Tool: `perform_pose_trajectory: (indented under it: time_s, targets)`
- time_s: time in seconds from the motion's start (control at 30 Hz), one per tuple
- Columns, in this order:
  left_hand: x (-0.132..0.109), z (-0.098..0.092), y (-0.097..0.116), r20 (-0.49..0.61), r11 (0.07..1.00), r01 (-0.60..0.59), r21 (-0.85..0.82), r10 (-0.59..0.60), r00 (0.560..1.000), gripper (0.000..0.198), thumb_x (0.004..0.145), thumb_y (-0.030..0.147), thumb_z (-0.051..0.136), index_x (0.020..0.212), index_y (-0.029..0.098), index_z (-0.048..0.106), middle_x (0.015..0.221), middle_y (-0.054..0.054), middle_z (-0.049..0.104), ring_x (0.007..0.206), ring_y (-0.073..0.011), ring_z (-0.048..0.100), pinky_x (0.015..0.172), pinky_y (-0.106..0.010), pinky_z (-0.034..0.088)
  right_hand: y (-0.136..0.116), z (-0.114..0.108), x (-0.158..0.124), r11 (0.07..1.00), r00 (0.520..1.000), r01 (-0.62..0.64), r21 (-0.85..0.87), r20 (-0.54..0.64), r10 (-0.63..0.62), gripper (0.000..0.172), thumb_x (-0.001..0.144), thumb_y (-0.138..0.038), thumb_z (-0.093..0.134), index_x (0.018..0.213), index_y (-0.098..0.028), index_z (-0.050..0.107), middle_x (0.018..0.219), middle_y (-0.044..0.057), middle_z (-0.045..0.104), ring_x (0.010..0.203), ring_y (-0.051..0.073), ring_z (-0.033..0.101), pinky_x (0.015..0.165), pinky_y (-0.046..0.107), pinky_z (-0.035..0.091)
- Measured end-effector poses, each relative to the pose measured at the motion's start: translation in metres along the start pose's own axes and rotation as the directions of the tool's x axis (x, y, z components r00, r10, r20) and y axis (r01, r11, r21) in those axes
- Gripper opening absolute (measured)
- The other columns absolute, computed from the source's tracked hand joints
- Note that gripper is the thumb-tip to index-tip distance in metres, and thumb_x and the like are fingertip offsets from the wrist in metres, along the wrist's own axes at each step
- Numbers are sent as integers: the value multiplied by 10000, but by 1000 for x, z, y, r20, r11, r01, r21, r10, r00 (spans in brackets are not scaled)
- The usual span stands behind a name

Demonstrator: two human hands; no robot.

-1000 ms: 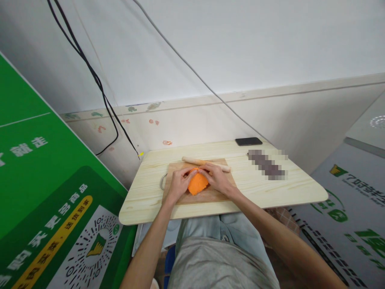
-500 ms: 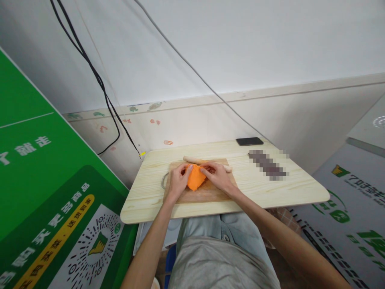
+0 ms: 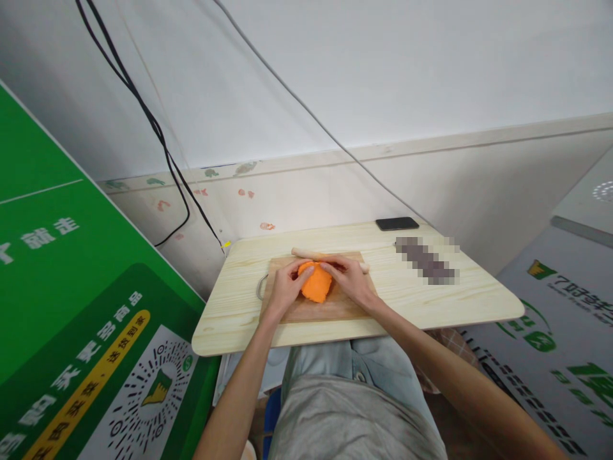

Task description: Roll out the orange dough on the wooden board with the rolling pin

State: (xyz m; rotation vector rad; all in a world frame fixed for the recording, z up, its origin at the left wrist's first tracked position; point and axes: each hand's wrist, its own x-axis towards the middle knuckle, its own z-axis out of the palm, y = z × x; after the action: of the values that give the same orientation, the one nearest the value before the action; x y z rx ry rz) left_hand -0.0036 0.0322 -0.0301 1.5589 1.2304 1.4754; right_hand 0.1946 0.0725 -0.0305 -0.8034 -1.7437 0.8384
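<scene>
A flattened, rough-edged piece of soft orange dough or modelling clay (image 3: 317, 285) hangs between my hands, over the wooden board (image 3: 306, 312). My left hand (image 3: 286, 285) pinches its left upper edge between thumb and fingers. On the other side, my right hand (image 3: 351, 278) grips the upper right edge, thumb in front and fingers behind. Beyond my fingers a pale wooden rolling pin (image 3: 304, 253) lies across the board's far side, its middle partly hidden by my hands. A metal ring handle (image 3: 260, 287) sticks out at the board's left.
The board lies on a light wood-grain table (image 3: 230, 313). A black phone (image 3: 397, 223) rests at the table's back right, with a pixelated dark item (image 3: 426, 260) in front of it. A green printed panel (image 3: 96, 306) stands at the left. Cables hang along the wall.
The orange piece has turned in my fingers and shifted slightly right. Its lower edge looks rounder now, where it was more pointed before. Both hands keep hold of it.
</scene>
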Motion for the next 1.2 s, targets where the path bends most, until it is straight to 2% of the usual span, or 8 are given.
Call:
perform_pose_trajectory:
  time_s: [0.1,0.23,0.47,0.73,0.83,0.93,1.07,1.2]
  targets:
    - [1,-2,0,46,1000,4,16,-4,999,394,867,512,795,1038,161,847,1043,-110,845,941,-275,775,842,-383,636,1,1,0,1000,999,11,-6,31,-11,239,989,-431,727,1077,-247,851,1074,79,848,981,269,786,916,420,622]
    - [2,-2,-1,89,999,40,24,-42,995,383,875,496,782,1046,163,862,1053,-109,851,943,-283,780,840,-392,640,1,1,0,999,999,34,-23,37,-33,206,986,-400,731,1045,-246,854,1044,76,849,951,264,783,914,422,615]
    - [0,1,-1,90,999,50,4,-51,995,357,864,477,803,1041,174,870,1040,-104,855,948,-288,790,841,-393,644,1,0,0,999,997,32,-12,64,-31,199,996,-382,718,1045,-247,856,1048,78,849,955,267,783,924,426,612]
    - [-2,-3,2,-4,991,-36,126,36,999,279,895,442,756,937,186,861,909,-82,842,792,-245,759,686,-330,588,-5,2,-1,999,992,44,7,118,-44,253,1020,-428,677,1125,-278,851,1136,70,839,1044,276,768,1001,466,598]
    - [-2,-5,4,-87,989,-60,133,72,994,279,919,443,735,947,190,847,935,-79,837,842,-239,760,749,-328,584,-9,3,-3,999,995,18,41,99,-23,380,989,-426,721,1337,-282,774,1257,81,807,1108,268,751,1019,455,597]
    - [-2,-6,5,-188,993,-70,97,87,978,307,953,470,707,980,186,822,978,-78,827,892,-227,750,809,-321,576,-9,4,-4,996,994,-36,87,107,26,529,947,-402,771,1451,-264,692,1215,83,808,1043,244,759,972,425,617]
    - [-1,-4,7,-192,996,-64,63,75,979,372,989,522,651,967,179,792,949,-71,801,876,-214,719,780,-298,557,-8,4,-3,984,992,-95,148,94,82,454,958,-431,753,1373,-248,720,1116,75,813,980,225,762,919,392,631]
    - [-2,-1,10,-140,998,-47,32,51,989,361,961,538,683,988,185,757,914,-57,775,847,-205,706,747,-283,549,-10,3,-2,986,996,-69,152,73,59,362,962,-476,751,1235,-240,769,1111,79,817,998,236,763,930,401,628]
